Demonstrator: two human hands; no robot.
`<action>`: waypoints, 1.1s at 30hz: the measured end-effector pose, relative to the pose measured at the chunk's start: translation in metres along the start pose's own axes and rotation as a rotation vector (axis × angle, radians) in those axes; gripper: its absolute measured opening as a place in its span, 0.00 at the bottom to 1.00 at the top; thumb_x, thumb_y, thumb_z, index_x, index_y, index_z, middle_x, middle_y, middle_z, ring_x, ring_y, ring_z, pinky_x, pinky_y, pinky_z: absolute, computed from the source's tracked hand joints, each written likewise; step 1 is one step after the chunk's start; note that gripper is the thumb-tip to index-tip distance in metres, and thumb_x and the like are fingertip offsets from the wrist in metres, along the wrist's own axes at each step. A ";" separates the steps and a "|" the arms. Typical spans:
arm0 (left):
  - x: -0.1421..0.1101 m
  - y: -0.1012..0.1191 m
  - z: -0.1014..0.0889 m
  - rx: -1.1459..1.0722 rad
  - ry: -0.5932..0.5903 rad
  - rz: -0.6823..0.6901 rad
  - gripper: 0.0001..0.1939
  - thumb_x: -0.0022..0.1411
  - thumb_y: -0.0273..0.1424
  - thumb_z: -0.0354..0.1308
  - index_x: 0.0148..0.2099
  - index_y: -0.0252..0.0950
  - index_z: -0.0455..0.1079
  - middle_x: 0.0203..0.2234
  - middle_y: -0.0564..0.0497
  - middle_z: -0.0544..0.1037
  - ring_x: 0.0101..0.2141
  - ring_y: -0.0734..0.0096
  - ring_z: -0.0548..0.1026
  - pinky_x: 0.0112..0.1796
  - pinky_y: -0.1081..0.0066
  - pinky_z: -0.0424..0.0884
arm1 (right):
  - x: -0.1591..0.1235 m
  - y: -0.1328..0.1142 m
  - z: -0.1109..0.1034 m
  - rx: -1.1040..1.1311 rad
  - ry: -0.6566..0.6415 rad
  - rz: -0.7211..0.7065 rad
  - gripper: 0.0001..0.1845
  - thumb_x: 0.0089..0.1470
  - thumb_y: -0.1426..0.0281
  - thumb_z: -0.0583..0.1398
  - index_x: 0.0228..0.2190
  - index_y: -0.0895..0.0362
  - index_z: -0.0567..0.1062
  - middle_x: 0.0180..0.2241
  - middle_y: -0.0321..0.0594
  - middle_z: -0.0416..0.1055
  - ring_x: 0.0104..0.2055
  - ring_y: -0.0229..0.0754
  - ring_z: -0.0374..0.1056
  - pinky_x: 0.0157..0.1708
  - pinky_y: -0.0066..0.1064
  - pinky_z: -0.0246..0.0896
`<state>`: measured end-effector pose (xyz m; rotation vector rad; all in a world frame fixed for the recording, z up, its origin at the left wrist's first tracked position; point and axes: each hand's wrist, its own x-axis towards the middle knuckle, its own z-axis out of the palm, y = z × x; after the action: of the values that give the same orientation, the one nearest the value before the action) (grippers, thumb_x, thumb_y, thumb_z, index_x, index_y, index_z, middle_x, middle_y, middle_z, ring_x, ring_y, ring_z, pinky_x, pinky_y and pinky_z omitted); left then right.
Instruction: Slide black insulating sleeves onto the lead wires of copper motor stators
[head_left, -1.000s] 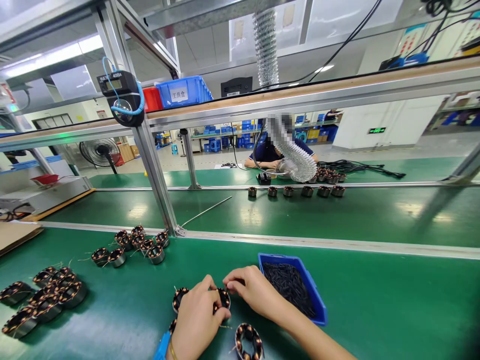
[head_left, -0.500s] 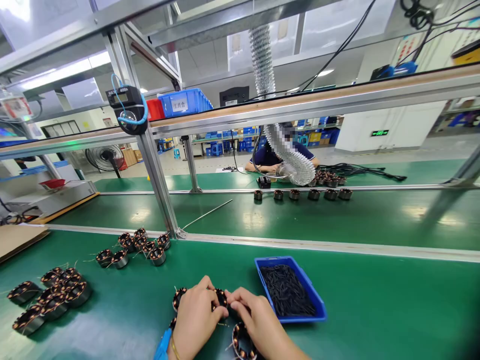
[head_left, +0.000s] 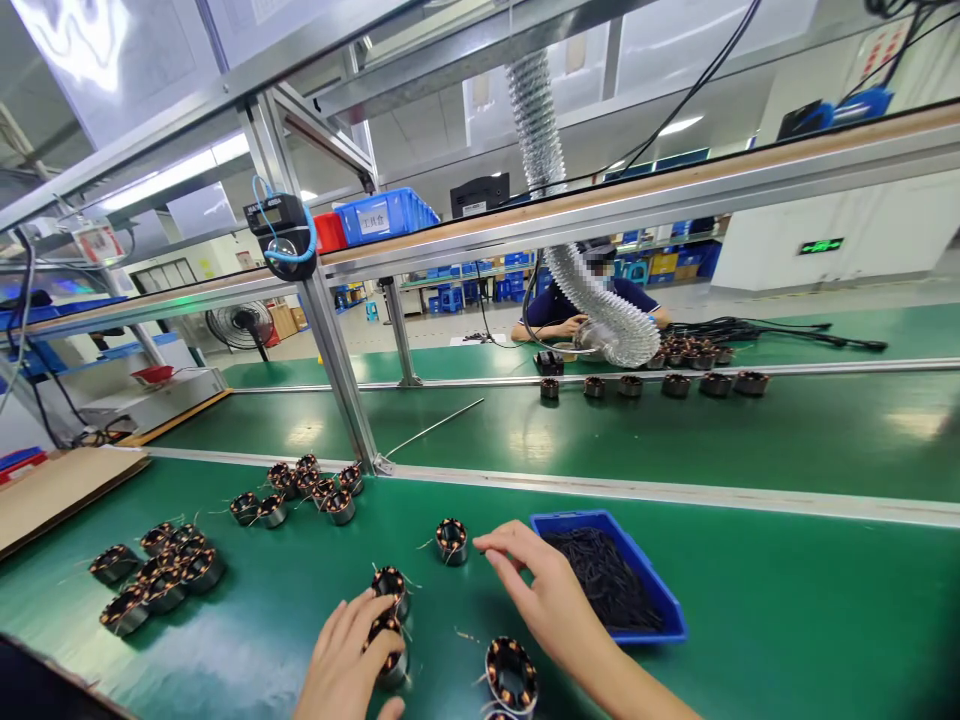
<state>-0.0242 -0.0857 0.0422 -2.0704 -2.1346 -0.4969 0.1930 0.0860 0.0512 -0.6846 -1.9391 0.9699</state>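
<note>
Since the earlier frame both hands have come apart: one wound stator (head_left: 451, 540) now stands alone on the green mat (head_left: 787, 620), released, just left of the right hand's fingertips. The right hand (head_left: 551, 600) is open with fingers spread, holding nothing, and it hovers between this stator and the blue tray (head_left: 671, 615) of black sleeves (head_left: 600, 575). The left hand (head_left: 345, 665) lies with loosely bent fingers on a second stator (head_left: 388, 650), touching it; whether it really grips it I cannot tell. A third stator (head_left: 391, 587) stands just behind the left fingertips, and a fourth, bigger in view, (head_left: 511, 675) is near the bottom edge, under the right wrist. So four stators are close to the hands. Further left one group of about seven stators (head_left: 304, 490) stands beside the metal post (head_left: 341, 380), and another group of about seven (head_left: 161, 575) is nearer the left edge. On the far belt six more stators (head_left: 651, 383) stand in a row, in front of another person (head_left: 577, 305) sitting there.
</note>
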 end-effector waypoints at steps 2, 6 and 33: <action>0.000 0.001 0.011 -0.005 0.002 0.010 0.21 0.52 0.16 0.54 0.41 0.46 0.75 0.57 0.51 0.74 0.58 0.52 0.69 0.58 0.45 0.68 | 0.002 -0.001 0.010 -0.023 -0.074 0.029 0.13 0.60 0.70 0.54 0.38 0.54 0.79 0.36 0.43 0.76 0.37 0.44 0.72 0.36 0.33 0.66; 0.021 0.016 0.030 -0.156 -0.055 0.115 0.22 0.58 0.14 0.48 0.41 0.45 0.75 0.50 0.50 0.78 0.55 0.60 0.72 0.53 0.60 0.74 | 0.007 -0.004 0.026 -0.078 -0.193 0.022 0.16 0.55 0.78 0.54 0.42 0.56 0.77 0.35 0.41 0.76 0.36 0.42 0.73 0.32 0.29 0.65; 0.040 0.029 0.050 -0.235 0.060 0.037 0.09 0.64 0.24 0.54 0.39 0.41 0.73 0.43 0.48 0.76 0.44 0.59 0.73 0.45 0.61 0.69 | 0.016 0.020 0.024 -0.110 -0.239 0.178 0.12 0.49 0.79 0.56 0.30 0.57 0.79 0.28 0.36 0.77 0.29 0.39 0.71 0.30 0.26 0.62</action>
<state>0.0088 -0.0315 0.0126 -2.1771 -2.0876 -0.8304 0.1664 0.1007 0.0335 -0.8487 -2.1812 1.1013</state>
